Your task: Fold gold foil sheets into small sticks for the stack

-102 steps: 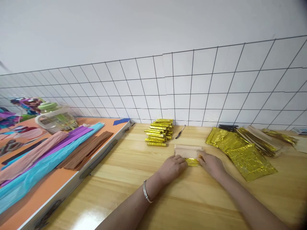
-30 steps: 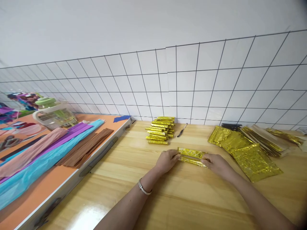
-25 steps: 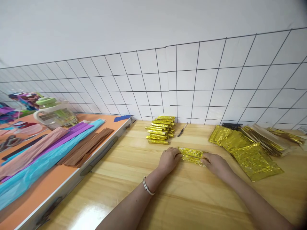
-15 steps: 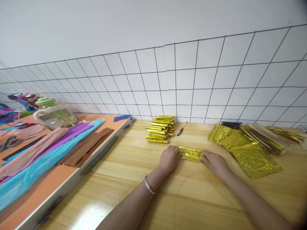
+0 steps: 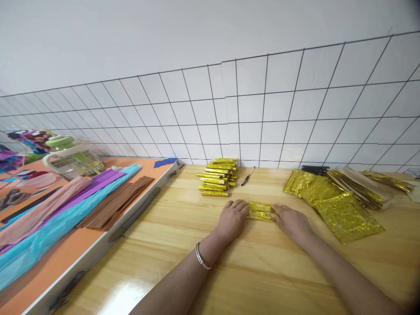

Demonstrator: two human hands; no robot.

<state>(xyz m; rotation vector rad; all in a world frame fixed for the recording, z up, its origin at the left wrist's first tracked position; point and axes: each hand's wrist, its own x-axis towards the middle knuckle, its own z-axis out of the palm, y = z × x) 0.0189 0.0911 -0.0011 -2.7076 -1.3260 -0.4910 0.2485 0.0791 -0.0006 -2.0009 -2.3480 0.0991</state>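
Observation:
A shiny gold foil sheet (image 5: 260,210), folded into a narrow strip with creases along its length, lies on the wooden table between my hands. My left hand (image 5: 233,217) is closed over its left end, fingers curled and pressing down. At the right end, my right hand (image 5: 291,221) pinches the foil between thumb and fingers. Just beyond my left hand sits a pile of narrow folded gold foil strips (image 5: 216,179). Flat gold foil sheets (image 5: 348,216) lie overlapping to the right of my right hand.
A pen (image 5: 248,176) lies behind the foil. At the back right are a dark object (image 5: 315,169) and a stack of foil packets (image 5: 356,188). On the left, an orange board (image 5: 88,249) with a raised edge holds coloured crepe strips (image 5: 65,210) and a green-lidded bottle (image 5: 70,153).
Both hands stay on the foil strip; the fingers of my right hand have shifted slightly left along its end. The whole view has moved a little.

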